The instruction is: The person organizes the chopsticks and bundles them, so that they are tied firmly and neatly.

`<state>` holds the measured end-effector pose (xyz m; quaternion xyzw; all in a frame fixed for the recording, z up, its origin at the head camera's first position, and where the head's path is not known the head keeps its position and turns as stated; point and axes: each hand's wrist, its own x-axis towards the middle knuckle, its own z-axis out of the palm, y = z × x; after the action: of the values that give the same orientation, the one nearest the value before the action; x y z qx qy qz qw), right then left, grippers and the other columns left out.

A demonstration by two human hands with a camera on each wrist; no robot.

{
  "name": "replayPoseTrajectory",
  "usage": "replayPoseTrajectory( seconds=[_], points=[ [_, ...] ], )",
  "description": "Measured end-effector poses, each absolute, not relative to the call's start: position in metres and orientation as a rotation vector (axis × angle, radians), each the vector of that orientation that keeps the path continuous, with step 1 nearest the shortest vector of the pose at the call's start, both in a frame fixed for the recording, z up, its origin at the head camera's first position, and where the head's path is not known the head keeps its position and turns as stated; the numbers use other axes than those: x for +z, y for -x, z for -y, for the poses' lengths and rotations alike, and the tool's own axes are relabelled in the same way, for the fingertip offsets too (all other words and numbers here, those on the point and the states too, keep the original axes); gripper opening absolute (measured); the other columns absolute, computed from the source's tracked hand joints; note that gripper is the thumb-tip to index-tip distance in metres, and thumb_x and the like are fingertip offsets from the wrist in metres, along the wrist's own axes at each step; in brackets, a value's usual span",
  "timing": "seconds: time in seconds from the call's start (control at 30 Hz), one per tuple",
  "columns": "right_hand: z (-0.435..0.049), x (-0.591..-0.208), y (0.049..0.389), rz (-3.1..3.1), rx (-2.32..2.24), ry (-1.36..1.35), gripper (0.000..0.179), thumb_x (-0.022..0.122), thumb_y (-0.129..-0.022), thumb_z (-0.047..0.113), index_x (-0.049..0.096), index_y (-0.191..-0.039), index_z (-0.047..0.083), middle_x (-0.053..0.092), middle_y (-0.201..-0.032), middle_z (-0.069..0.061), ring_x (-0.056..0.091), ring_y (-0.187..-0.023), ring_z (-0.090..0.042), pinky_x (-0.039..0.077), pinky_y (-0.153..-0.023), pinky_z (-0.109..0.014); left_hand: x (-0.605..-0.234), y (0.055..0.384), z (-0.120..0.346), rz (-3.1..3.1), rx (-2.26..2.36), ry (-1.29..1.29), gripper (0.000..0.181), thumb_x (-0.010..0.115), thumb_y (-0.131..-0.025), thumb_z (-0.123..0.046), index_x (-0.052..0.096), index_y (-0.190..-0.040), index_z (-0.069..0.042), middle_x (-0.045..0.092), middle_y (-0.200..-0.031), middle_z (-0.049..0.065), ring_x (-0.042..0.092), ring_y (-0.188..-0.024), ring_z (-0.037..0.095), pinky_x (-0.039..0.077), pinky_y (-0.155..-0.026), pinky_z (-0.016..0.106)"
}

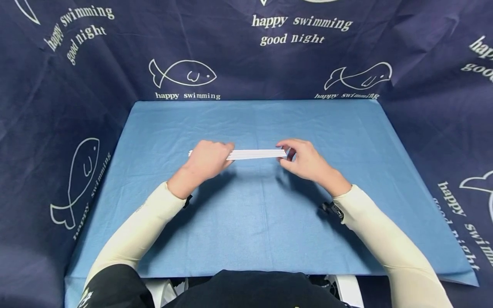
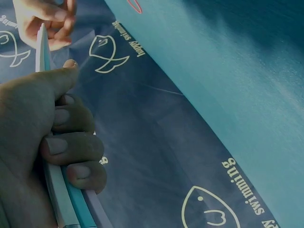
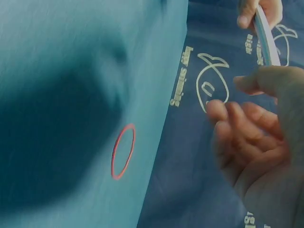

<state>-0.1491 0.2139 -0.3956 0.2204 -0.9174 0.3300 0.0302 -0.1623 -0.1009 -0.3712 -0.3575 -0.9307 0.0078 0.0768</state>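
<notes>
My left hand (image 1: pixel 209 159) grips a bundle of long, thin white sticks (image 1: pixel 257 154) above the blue cloth. In the left wrist view, its fingers curl round the sticks (image 2: pixel 61 202), whose sides look white and pale blue. The bundle lies roughly level, with a short end showing left of that hand. At the other end is my right hand (image 1: pixel 306 160), its thumb and fingers loosely curved around the tip without visibly gripping it. In the right wrist view, the fingers (image 3: pixel 251 128) hold nothing. A thin red loop (image 3: pixel 123 152) lies on the blue cloth.
The blue cloth (image 1: pixel 246 231) covers the table. Dark blue curtains (image 1: pixel 246 72) with white fish drawings and lettering stand behind it and on both sides. White chair parts (image 1: pixel 346 291) show at the near edge beside the person's body.
</notes>
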Motion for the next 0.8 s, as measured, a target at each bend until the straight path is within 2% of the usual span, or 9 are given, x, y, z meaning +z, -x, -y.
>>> replayPoseTrajectory(
  seconds=[0.2,0.33,0.6,0.7,0.8],
  points=[
    [-0.232,-0.402,0.165,3.050,0.741,-0.531,0.012,0.073,-0.095,0.014,0.079,-0.102,0.006,0.076,-0.105,-0.012,0.071,-0.089,-0.027,0.055,-0.077,-0.043,-0.368,0.161,0.108,2.814,0.003,1.040,0.019,0.070,-0.100,-0.028,0.064,-0.095,-0.012,0.067,-0.072,0.003,0.062,-0.058,0.020,0.052,-0.051,0.042],
    [-0.236,-0.406,0.169,3.220,0.610,-0.483,0.012,0.074,-0.097,0.015,0.083,-0.099,0.007,0.080,-0.109,-0.015,0.075,-0.099,-0.033,0.058,-0.085,-0.051,-0.368,0.160,0.110,2.829,0.004,1.052,0.019,0.069,-0.101,-0.030,0.064,-0.096,-0.012,0.068,-0.074,0.003,0.062,-0.059,0.020,0.052,-0.052,0.041],
    [-0.233,-0.413,0.172,3.373,0.494,-0.402,0.010,0.075,-0.096,0.013,0.084,-0.097,0.010,0.081,-0.101,-0.012,0.075,-0.094,-0.031,0.059,-0.082,-0.050,-0.372,0.158,0.112,2.824,-0.010,1.070,0.019,0.069,-0.101,-0.029,0.064,-0.096,-0.011,0.067,-0.073,0.003,0.061,-0.058,0.019,0.053,-0.051,0.041],
    [-0.230,-0.414,0.173,3.364,0.410,-0.437,0.009,0.072,-0.094,0.012,0.081,-0.093,0.009,0.079,-0.093,-0.010,0.071,-0.083,-0.027,0.058,-0.075,-0.048,-0.372,0.158,0.112,2.819,-0.016,1.069,0.019,0.069,-0.101,-0.028,0.063,-0.094,-0.011,0.066,-0.071,0.003,0.061,-0.058,0.019,0.053,-0.052,0.042],
    [-0.223,-0.416,0.175,3.348,0.269,-0.474,0.011,0.071,-0.092,0.015,0.074,-0.083,0.009,0.072,-0.086,-0.009,0.063,-0.072,-0.024,0.054,-0.065,-0.045,-0.373,0.158,0.112,2.812,-0.026,1.072,0.019,0.069,-0.100,-0.027,0.062,-0.092,-0.011,0.066,-0.070,0.003,0.063,-0.058,0.021,0.053,-0.052,0.043]
  ],
)
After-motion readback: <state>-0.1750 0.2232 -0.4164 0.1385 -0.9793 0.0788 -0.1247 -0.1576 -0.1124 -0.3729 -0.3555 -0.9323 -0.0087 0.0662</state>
